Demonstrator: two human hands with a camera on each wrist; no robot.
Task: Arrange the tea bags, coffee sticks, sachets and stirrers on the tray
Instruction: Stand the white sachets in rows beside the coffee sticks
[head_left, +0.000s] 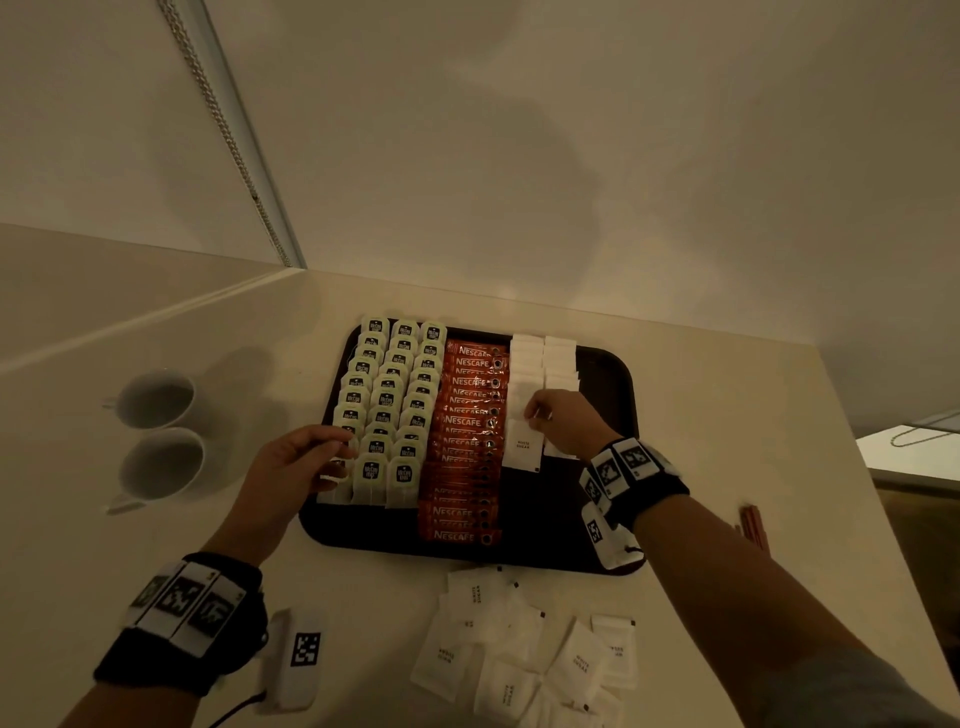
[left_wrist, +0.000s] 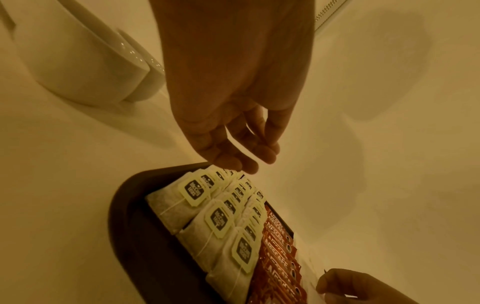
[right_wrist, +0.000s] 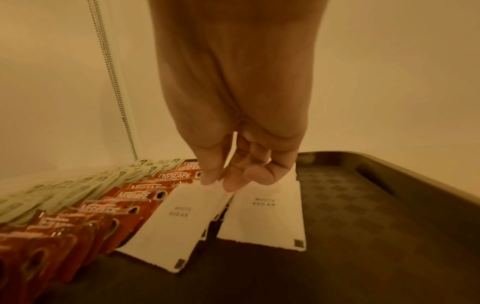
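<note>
- Tray (head_left: 613, 374): dark, on the pale table (head_left: 727, 415); holds three columns of tea bags (head_left: 387, 400), one column of coffee sticks (head_left: 465, 441), two short columns of sugar sachets (head_left: 543, 364).
- Right hand (head_left: 563, 423): thumb and fingers (right_wrist: 235, 183) pinched on the far edge of the newest sachet (right_wrist: 170, 224), at the near end of the left sachet column, just beside the coffee sticks.
- Left hand (head_left: 291, 467): fingers loosely curled and empty, hovering over the near-left tea bags.
- Step in hand, by judgement: seating this sachet. It sits slightly askew; square it with its neighbour sachet (right_wrist: 265, 216) and overlap evenly before letting go.
- Loose sachets (head_left: 524, 644): heaped on the table in front of the tray, still to place.
- Stirrers (head_left: 750, 525): reddish, on the table right of the tray, not yet on it.
- Open room: bare tray floor near and right of the sachets; raised rim bounds it.
- Cups (head_left: 156, 431): two, left of the tray, well apart from the work.
</note>
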